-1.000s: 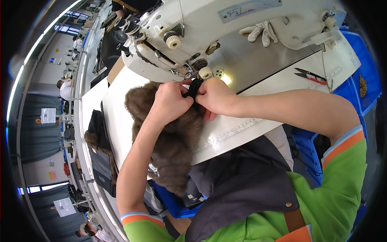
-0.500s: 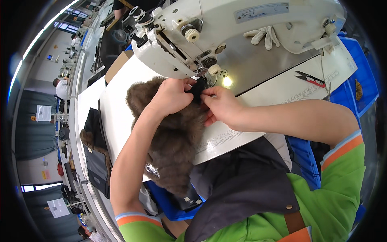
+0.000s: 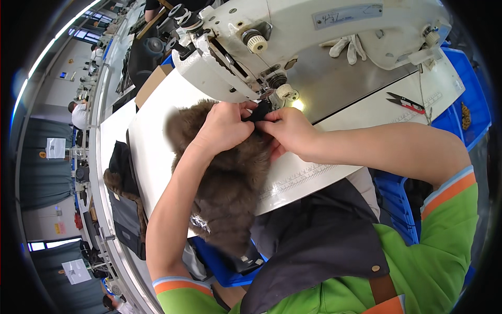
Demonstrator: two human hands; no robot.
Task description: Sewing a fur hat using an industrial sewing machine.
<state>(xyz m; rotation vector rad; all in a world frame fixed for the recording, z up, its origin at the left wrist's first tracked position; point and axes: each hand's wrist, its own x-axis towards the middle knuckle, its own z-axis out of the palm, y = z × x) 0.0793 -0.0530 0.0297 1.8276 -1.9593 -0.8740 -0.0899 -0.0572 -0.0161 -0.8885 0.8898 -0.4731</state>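
While both hands press together just below the white sewing machine (image 3: 314,47), the left hand (image 3: 225,128) and right hand (image 3: 287,131) each close their grip on the black edge of the brown fur piece (image 3: 230,183), which drapes from the machine across the white counter (image 3: 151,152) toward the person's lap.

- You're in a garment sewing workshop: a white industrial sewing machine (image 3: 293,42) fills your twelve o'clock.
- At nine o'clock, a row of workstations (image 3: 99,104) with another worker (image 3: 80,112).
- Thread snips (image 3: 405,102) at two o'clock.
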